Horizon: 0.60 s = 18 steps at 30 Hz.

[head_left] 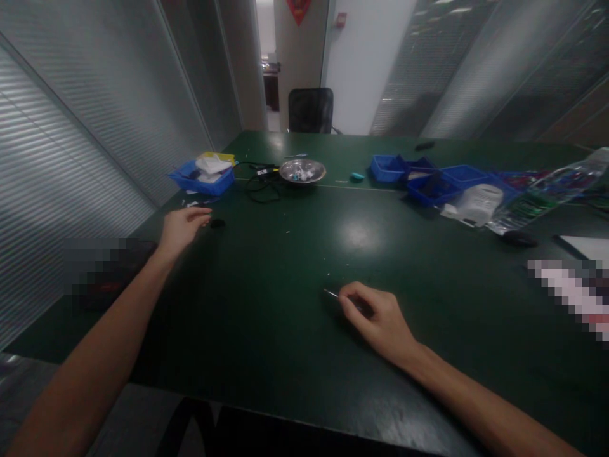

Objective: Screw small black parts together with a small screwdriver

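My left hand (183, 227) is stretched out over the left side of the green table, its thumb and fingers drawn together. Just right of those fingertips is a small dark round thing (217, 223); whether the hand touches it I cannot tell. Small pale and dark bits (196, 204) lie just beyond the hand. Nearer the middle, my right hand (378, 317) rests low at the table with thumb and forefinger pinched on a thin metal-tipped tool (332, 294). Its slim tip points left, and the rest is hidden in the hand. A few tiny white scraps (328, 274) lie near that tip.
Farther back are a blue bin (204, 185), a shiny metal bowl (302, 172) with small white parts, black cables (261, 190) and a teal piece (357, 176). Blue trays (387, 168), a clear plastic bottle (542, 195) and a black mouse (520, 238) stand right. A chair (311, 109) is beyond.
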Each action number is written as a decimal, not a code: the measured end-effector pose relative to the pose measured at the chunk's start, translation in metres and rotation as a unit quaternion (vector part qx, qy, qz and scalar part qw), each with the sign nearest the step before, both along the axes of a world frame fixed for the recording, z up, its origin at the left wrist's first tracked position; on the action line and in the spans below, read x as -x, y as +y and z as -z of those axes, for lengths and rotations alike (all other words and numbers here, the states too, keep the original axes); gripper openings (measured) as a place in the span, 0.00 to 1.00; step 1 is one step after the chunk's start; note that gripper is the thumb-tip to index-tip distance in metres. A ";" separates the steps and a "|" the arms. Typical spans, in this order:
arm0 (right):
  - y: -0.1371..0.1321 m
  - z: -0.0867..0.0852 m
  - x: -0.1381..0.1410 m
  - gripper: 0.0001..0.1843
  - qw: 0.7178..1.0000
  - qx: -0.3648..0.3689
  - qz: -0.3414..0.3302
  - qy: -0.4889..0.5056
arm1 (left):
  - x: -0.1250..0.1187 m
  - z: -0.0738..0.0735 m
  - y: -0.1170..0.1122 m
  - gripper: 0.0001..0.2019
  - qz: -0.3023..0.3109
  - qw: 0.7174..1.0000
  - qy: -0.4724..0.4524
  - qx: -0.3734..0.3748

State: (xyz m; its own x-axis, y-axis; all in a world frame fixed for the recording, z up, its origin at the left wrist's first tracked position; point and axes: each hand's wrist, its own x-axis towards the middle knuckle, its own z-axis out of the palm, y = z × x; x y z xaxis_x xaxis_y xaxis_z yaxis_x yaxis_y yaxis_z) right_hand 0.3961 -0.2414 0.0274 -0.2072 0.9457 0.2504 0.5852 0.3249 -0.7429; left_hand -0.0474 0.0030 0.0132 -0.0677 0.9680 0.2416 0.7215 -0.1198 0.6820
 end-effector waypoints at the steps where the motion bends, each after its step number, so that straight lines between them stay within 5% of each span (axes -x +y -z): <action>1: 0.000 0.000 0.000 0.11 1.000 0.000 -0.001 0.001 | 0.000 -0.001 0.000 0.18 0.003 1.000 0.023 -0.008; 7: 0.000 0.002 0.000 0.10 1.000 -0.001 -0.003 -0.003 | 0.002 0.003 0.001 0.18 0.033 0.995 0.086 -0.028; 12: 0.000 0.000 0.000 0.10 1.000 0.003 -0.003 -0.003 | -0.004 0.010 0.005 0.17 0.057 0.994 0.048 -0.076; 18: 0.000 -0.001 0.000 0.11 1.000 0.000 -0.004 -0.002 | -0.014 0.014 0.002 0.20 0.052 0.999 -0.001 -0.002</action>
State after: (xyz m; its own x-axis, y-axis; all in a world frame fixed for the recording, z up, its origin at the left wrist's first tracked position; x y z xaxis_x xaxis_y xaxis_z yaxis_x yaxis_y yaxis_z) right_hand 0.3959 -0.2417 0.0281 -0.2153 0.9440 0.2499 0.5853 0.3296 -0.7408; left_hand -0.0330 0.0053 -0.0009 0.0337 0.9690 0.2447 0.7038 -0.1968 0.6826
